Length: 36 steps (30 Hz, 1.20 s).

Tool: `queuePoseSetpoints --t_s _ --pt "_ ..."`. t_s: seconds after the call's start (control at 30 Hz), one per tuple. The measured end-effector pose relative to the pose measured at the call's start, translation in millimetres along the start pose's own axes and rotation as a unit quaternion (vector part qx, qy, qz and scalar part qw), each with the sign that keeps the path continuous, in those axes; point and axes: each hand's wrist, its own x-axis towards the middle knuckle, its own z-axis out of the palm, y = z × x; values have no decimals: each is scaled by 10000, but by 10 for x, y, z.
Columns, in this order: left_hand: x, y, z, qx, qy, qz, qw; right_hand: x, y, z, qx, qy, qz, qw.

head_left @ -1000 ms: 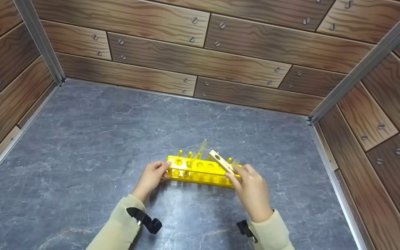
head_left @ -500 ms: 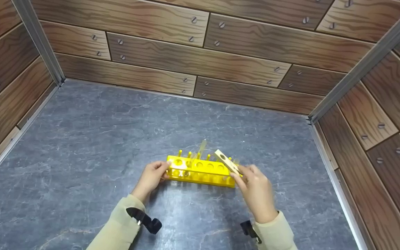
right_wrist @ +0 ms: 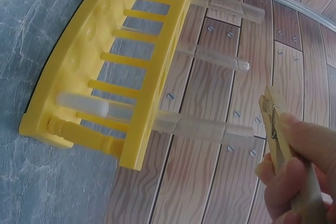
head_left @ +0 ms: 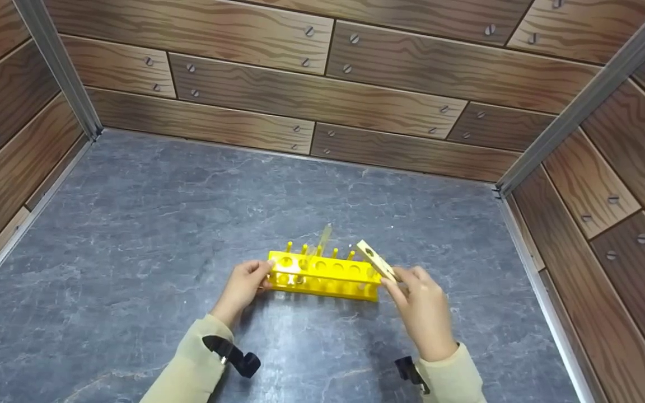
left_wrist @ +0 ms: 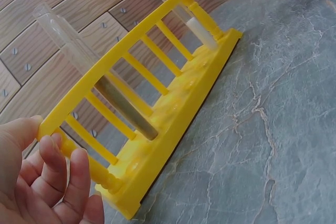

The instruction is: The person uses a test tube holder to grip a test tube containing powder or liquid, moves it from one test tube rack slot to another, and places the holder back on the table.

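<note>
A yellow test tube rack (head_left: pixel 331 271) stands on the grey marbled surface. My left hand (head_left: pixel 242 284) pinches the left end of its top bar between thumb and fingers. In my right hand (head_left: pixel 424 309) is a wooden test tube clamp (head_left: pixel 377 261) with a metal spring, held just off the rack's right end. The right wrist view shows a test tube with white contents (right_wrist: pixel 202 128) in the end hole, apart from the clamp. Another test tube with brownish contents (left_wrist: pixel 123 106) stands near the left end. A clear test tube (right_wrist: pixel 215 56) sits between them, rounded end up.
Wood-patterned panels (head_left: pixel 244 84) with metal corner strips enclose the back and both sides. The grey marbled surface (head_left: pixel 188 190) stretches around the rack. Black straps (head_left: pixel 233 354) sit on both sleeves.
My right hand has shifted rightward with the clamp, from over the rack to beyond its right end. The left hand and rack have stayed in place.
</note>
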Motion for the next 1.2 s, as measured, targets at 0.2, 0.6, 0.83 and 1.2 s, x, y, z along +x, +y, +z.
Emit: queuePoseSetpoints --t_s 0.2,0.6,0.83,1.2 --pt "2 -10 -7 20 8 39 10000 -10 24 -12 11 76 35 10000" --pt "-6 -6 -10 174 15 -56 9998 -44 93 -41 -16 94 167 9998" --pt "2 -11 -8 128 -6 -39 9999 -44 122 -58 -139 -7 415 9990" --pt "3 1 -2 139 46 -37 9999 -63 163 -89 -161 20 500 9986"
